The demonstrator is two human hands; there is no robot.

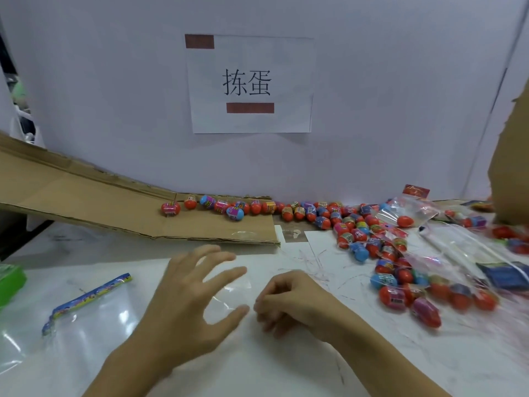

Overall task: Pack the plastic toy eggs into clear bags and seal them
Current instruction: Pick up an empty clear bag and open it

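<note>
Fiddling with a small clear bag (233, 293): left hand (183, 305) spread over it, right hand (289, 302) curled, seemingly pinching its edge. Toy eggs (398, 270) lie off right on the worktop (286, 368), so right hand's nearer.

Glossy plastic toy eggs (357, 224) lie on rough matt cardboard ramp (86, 196) far left; near-left clear bag (86, 319) shines; the tabletop (286, 368) seems smooth white laminate.

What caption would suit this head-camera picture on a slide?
Two hands, left spread and right curled, handle a clear bag beside scattered toy eggs.
</note>
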